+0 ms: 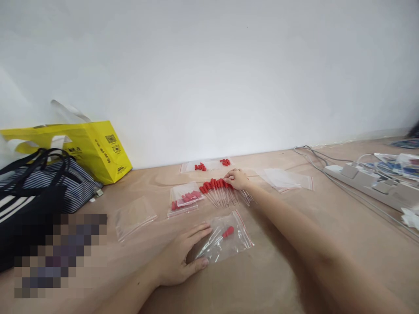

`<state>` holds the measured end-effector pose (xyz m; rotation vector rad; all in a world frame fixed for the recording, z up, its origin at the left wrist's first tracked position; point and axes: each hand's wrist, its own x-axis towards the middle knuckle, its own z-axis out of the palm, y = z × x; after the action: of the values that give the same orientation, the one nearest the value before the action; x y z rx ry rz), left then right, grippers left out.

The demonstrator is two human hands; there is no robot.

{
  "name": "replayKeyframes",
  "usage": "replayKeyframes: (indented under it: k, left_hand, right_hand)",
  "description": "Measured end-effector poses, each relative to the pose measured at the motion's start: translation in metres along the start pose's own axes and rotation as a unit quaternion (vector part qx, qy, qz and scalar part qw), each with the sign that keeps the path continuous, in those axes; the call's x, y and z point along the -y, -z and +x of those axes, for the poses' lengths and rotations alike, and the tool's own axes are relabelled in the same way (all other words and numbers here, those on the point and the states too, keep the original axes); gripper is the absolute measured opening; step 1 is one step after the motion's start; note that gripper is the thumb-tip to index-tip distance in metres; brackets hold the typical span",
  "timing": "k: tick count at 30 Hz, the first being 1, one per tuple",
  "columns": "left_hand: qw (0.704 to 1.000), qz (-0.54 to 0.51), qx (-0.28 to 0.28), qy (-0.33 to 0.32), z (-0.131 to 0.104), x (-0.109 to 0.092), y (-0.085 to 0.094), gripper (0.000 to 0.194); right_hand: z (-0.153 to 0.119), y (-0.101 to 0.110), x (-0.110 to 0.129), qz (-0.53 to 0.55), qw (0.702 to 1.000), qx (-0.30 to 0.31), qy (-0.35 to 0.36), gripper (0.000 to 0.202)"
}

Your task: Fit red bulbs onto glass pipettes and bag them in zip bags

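Observation:
My left hand (pixel 181 257) lies palm down with thumb and fingers apart, its fingertips touching the left edge of a clear zip bag (pixel 240 242). Inside that bag is a dropper with a red bulb (pixel 228 232). Farther off, my right hand (pixel 237 179) is at the right end of a fanned row of red-bulbed droppers (pixel 221 196), its fingers pinched on one dropper's bulb. The thin clear tubes of the row point toward me. Left of the row are overlapping zip bags (pixel 183 212) with red-bulbed droppers in them.
More bagged droppers (pixel 199 166) lie near the wall. Flat clear bags are at left (pixel 135 218) and right (pixel 288 179). A yellow bag (pixel 98 152) and a striped bag (pixel 83 187) stand left. A power strip (pixel 366 183) with cables lies right.

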<state>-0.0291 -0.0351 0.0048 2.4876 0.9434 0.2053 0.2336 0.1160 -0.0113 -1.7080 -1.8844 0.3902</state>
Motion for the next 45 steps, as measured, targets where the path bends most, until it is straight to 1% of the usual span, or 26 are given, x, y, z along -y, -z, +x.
replayKeyframes:
  k: [4,8,11,13,14,15,17,18,20,23,26,31,33,36,38,41,45]
  left_hand:
    - [1.000,0.007,-0.004,0.001,0.000,-0.002,0.002,0.056]
    - [1.000,0.006,-0.011,0.001,0.000,-0.005,0.003,0.057]
    - [1.000,0.008,-0.010,0.006,0.000,-0.008,0.003,0.057]
    - [1.000,0.010,-0.010,0.006,0.001,-0.008,0.002,0.058]
    - [1.000,0.012,-0.010,0.006,0.001,-0.007,0.002,0.058]
    - [1.000,0.013,-0.010,0.006,0.001,-0.006,0.001,0.059]
    - [1.000,0.017,-0.009,0.002,0.002,-0.004,-0.001,0.059]
    - [1.000,0.019,-0.008,0.000,0.002,-0.002,-0.003,0.060]
    - [1.000,0.021,-0.011,-0.005,0.004,0.000,-0.005,0.060]
    - [0.999,0.023,-0.019,-0.012,0.006,0.002,-0.007,0.060]
    - [0.999,0.027,-0.028,-0.016,0.007,0.002,-0.008,0.059]
    - [0.999,0.035,-0.027,-0.017,0.008,0.001,-0.008,0.059]
    - [0.999,0.037,-0.024,-0.016,0.008,0.001,-0.008,0.059]
    - [0.999,0.043,-0.019,-0.010,0.009,0.000,-0.008,0.060]
    - [0.999,0.045,-0.015,-0.002,0.009,-0.001,-0.007,0.060]
    - [0.999,0.043,-0.017,0.005,0.008,-0.002,-0.006,0.059]
    - [0.999,0.036,-0.021,-0.008,0.008,-0.001,-0.006,0.059]
  right_hand:
    - [0.003,0.004,0.001,0.040,0.999,0.008,0.008,0.013]
    - [0.000,0.020,0.002,0.119,0.992,0.021,0.043,0.013]
    - [-0.011,0.037,-0.003,0.191,0.979,0.031,0.068,0.019]
    - [-0.027,0.049,-0.011,0.239,0.968,0.019,0.071,0.027]
    - [-0.037,0.053,-0.016,0.266,0.961,0.008,0.070,0.031]
    - [-0.048,0.056,-0.022,0.339,0.938,-0.023,0.062,0.033]
    - [-0.072,0.060,-0.032,0.437,0.897,-0.053,0.030,0.034]
    - [-0.084,0.060,-0.037,0.466,0.883,-0.061,0.007,0.034]
    - [-0.105,0.059,-0.044,0.495,0.866,-0.059,-0.037,0.035]
    - [-0.123,0.052,-0.047,0.504,0.859,-0.040,-0.076,0.036]
    - [-0.130,0.041,-0.040,0.517,0.851,-0.024,-0.084,0.037]
    - [-0.141,0.024,-0.016,0.555,0.828,0.023,-0.076,0.035]
    - [-0.147,0.020,-0.008,0.557,0.827,0.047,-0.063,0.034]
    - [-0.154,0.017,-0.001,0.539,0.835,0.099,-0.046,0.033]
    - [-0.156,0.017,-0.001,0.517,0.845,0.132,-0.038,0.034]
    - [-0.155,0.018,-0.002,0.476,0.865,0.161,-0.021,0.036]
    - [-0.151,0.018,-0.002,0.451,0.870,0.201,0.001,0.036]
